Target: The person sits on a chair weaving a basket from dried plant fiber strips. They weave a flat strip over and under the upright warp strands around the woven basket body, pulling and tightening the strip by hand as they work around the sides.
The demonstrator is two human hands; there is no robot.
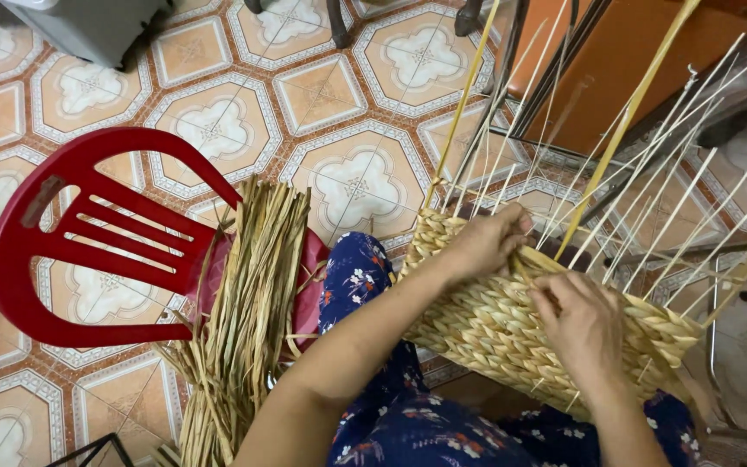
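Both hands on the half-woven basket!
Left hand [488,242] pinches a strand at the woven basket's [512,333] upper rim; right hand [583,333] presses flat on its side, fingers together, basket across the lap.

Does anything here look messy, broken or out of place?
Nothing looks damaged. The bundle of dried reeds lies loosely across the red plastic chair, some ends spilling over its seat edge. The half-woven basket looks tidy.
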